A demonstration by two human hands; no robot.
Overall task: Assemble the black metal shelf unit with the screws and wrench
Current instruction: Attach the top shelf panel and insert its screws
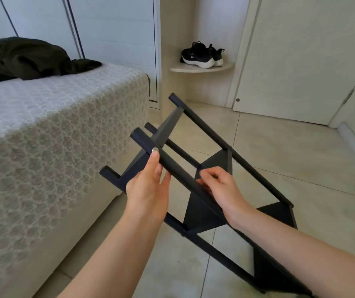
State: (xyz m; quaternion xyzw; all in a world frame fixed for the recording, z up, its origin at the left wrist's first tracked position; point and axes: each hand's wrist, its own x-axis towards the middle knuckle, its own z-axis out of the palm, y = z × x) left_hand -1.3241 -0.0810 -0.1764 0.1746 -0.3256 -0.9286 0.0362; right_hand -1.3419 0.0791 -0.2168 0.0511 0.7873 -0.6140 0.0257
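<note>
Right hand (221, 188) curled round tilted black shelf unit (201, 216), left hand (148, 188) grip spread, touching silver screw (155, 149)

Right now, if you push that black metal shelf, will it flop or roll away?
The black metal shelf unit is probably stiff: its posts look straight while tilted. Likely fairly light, since the left hand and right hand alone prop it up. Rolling seems unlikely; flat triangular shelves join the posts.

bed (43, 125) left, shelf unit (206, 214) right, shoes (202, 55) on corner ledge (185, 69) behind
</note>
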